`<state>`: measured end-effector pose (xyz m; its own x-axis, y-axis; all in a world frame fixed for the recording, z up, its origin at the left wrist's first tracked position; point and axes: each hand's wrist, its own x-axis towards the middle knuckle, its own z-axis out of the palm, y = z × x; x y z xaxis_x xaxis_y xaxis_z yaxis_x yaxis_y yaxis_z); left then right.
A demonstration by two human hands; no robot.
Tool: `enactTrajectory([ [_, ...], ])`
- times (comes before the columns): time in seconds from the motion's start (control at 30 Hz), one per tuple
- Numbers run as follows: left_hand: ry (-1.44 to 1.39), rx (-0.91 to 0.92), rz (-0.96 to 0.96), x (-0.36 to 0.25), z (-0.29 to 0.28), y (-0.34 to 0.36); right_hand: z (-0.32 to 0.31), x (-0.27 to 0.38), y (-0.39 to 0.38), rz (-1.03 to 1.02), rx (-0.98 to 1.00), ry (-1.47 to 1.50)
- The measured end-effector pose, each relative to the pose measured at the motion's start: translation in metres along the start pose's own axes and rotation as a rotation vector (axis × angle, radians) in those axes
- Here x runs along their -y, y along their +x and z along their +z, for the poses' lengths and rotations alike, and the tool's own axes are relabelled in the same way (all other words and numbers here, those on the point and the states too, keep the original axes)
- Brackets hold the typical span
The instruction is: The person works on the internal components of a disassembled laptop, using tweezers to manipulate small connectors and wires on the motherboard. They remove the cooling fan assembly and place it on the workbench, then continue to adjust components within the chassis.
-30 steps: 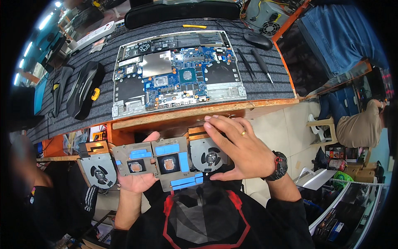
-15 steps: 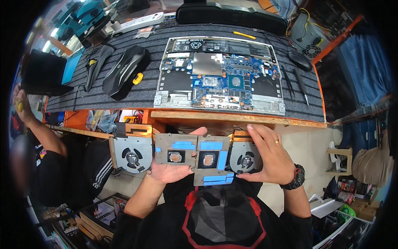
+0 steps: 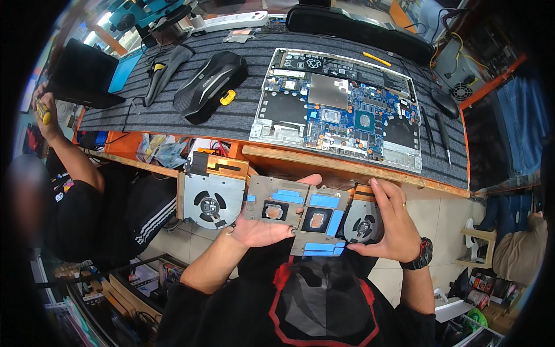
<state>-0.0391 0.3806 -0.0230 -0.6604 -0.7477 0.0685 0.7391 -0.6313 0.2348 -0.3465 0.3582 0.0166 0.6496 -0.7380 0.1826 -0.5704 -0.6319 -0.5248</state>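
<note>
A laptop cooling assembly [image 3: 296, 207] is held up in front of the bench edge, its underside facing me. It has a grey metal plate with blue thermal pads, two copper contact patches ringed with old paste, and a fan at each end. My left hand [image 3: 260, 230] supports the plate from beneath and behind, near the left fan [image 3: 209, 202]. My right hand [image 3: 396, 226] grips the right end round the right fan [image 3: 364, 224], thumb at its lower edge. Beyond them, on the bench, lies the opened laptop base [image 3: 341, 107] with its blue circuit board exposed.
The striped grey mat [image 3: 156, 118] carries a black case [image 3: 211, 87], a yellow clip [image 3: 228, 97], a screwdriver [image 3: 443, 137], tweezers [image 3: 428, 127], a mouse [image 3: 444, 103] and a yellow pry stick [image 3: 377, 59]. A co-worker's hand [image 3: 46, 110] holds a yellow-handled tool at left.
The whole scene has shifted right in the picture as the view turned. Both hands keep hold of the cooling assembly, which is now slightly more tilted, its right end lower.
</note>
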Motion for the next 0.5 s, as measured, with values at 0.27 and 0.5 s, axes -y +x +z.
enactTrajectory([
  [0.27, -0.005, -0.002, -0.053, -0.015, 0.010, 0.010, -0.008, -0.016, -0.004, 0.075, -0.178, 0.399],
  [0.5, 0.122, -0.024, -0.044, 0.001, 0.011, 0.026, -0.044, 0.026, 0.028, 0.002, -0.256, 0.100],
])
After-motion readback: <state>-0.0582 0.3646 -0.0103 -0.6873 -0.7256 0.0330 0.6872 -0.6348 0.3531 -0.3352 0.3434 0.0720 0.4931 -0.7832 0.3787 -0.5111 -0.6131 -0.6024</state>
